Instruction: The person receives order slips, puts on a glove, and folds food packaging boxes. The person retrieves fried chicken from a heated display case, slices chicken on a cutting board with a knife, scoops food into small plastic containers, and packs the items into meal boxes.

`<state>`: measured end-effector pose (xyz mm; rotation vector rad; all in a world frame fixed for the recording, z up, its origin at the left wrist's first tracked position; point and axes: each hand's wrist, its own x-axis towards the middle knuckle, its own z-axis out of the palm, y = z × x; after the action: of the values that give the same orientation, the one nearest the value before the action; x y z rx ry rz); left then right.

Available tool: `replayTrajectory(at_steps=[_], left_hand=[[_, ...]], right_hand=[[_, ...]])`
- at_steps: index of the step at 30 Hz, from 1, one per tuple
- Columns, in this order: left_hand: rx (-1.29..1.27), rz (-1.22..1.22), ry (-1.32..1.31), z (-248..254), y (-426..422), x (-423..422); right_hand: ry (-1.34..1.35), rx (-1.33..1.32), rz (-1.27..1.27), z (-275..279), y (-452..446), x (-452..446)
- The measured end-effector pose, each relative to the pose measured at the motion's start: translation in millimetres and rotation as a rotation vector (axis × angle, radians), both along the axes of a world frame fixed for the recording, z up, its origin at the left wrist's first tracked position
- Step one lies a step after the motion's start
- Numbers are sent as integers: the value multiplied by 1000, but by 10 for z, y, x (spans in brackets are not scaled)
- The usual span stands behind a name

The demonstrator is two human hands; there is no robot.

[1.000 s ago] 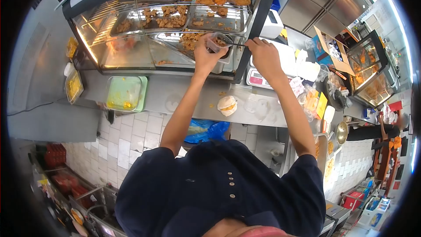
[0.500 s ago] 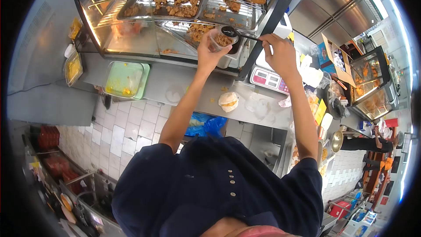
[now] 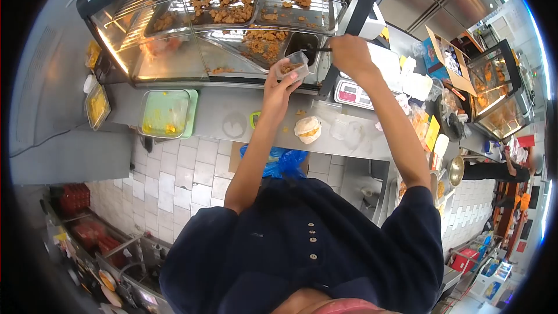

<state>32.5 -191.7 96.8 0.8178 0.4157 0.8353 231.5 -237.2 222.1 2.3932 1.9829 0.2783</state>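
Note:
My left hand (image 3: 277, 94) grips a small clear plastic tub (image 3: 299, 68), tilted, with brown crumbly pieces of food inside. Just behind the tub stands a deep metal pot (image 3: 314, 67) with a dark inside. My right hand (image 3: 351, 56) is closed around the black handle of a ladle (image 3: 324, 50). The ladle's bowl is down in the pot and hidden. Left of the pot lies a tray of fried crumbs and pieces (image 3: 264, 45) inside the glass display case.
More trays of fried chicken (image 3: 229, 11) sit on the case's racks. A wrapped burger (image 3: 308, 129) lies on the steel counter (image 3: 261, 139). A scale (image 3: 354, 93) stands to the right, and a green-rimmed tray (image 3: 165, 115) to the left. Another person (image 3: 485, 170) stands far right.
My right hand has moved the ladle from over the tub into the metal pot. The tub has shifted slightly down and tilted. The whole view has moved a little.

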Motion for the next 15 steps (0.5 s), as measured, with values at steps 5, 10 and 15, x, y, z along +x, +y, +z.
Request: replayTrajectory(at_steps=[5, 10, 15], left_hand=[[-64, 24, -56, -117, 67, 17], [-30, 53, -3, -172, -74, -147], [67, 112, 14, -324, -201, -306]], right_hand=[[-41, -78, 47, -196, 331, -188], [-81, -78, 75, -445, 507, -195], [-86, -8, 197, -612, 592, -272]])
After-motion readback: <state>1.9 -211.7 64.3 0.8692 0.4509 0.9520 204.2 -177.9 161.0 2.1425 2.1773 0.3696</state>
